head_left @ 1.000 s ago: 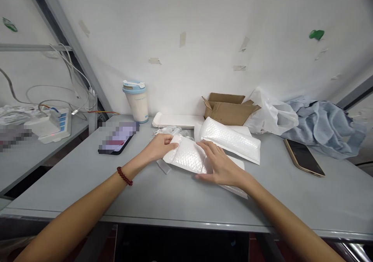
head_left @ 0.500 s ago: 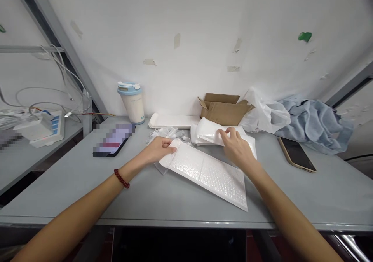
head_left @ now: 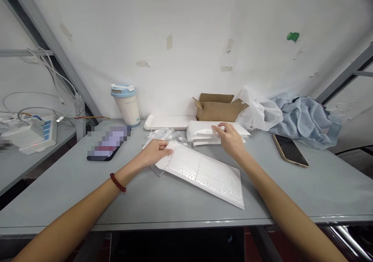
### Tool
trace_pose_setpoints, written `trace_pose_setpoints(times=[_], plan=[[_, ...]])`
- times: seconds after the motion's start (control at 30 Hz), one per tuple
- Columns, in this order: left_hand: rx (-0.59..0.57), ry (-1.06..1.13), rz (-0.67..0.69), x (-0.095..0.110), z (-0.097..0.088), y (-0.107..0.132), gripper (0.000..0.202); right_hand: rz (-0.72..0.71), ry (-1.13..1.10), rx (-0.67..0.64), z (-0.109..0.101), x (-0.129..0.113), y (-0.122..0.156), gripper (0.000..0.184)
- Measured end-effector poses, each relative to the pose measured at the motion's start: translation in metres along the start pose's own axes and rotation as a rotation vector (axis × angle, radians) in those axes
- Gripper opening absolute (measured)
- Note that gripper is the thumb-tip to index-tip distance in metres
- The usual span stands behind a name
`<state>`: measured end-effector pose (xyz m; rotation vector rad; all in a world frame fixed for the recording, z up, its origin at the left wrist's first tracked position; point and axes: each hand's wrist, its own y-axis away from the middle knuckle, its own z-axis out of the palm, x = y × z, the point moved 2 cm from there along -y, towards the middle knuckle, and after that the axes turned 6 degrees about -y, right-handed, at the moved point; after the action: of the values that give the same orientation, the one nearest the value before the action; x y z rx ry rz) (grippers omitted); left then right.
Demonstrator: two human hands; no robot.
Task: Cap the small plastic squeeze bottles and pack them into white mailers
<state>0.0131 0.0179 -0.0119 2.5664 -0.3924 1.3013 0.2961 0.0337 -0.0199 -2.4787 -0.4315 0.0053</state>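
A white bubble mailer lies flat on the grey table, its long side running down to the right. My left hand pinches the mailer's upper left end, a red bead bracelet on that wrist. My right hand rests on top of a stack of white bubble mailers behind it, fingers curled on the top one. Small clear plastic bags lie just behind my left hand.
A blue-lidded cup and a white tray stand by the wall. An open cardboard box, a white plastic bag and blue cloth lie at the back right. Two phones lie on the table. A power strip sits left.
My right hand left the front mailer, which now lies flat, and reached back to the stack. The raised top mailer has been pressed down flat on the stack. The left hand kept its hold.
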Motion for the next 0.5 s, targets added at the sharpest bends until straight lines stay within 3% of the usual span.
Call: trace_pose_setpoints(times=[0.27,0.5], plan=[[-0.016,0.079,-0.02,0.0003,0.0017,0.0019,0.021,0.018,-0.036,0.024,-0.0047,0.0027,0.0001,0.051],[-0.036,0.08,-0.019,-0.0012,0.0042,0.0012,0.024,0.187,0.019,-0.023,-0.0093,0.0042,0.0003,0.038]])
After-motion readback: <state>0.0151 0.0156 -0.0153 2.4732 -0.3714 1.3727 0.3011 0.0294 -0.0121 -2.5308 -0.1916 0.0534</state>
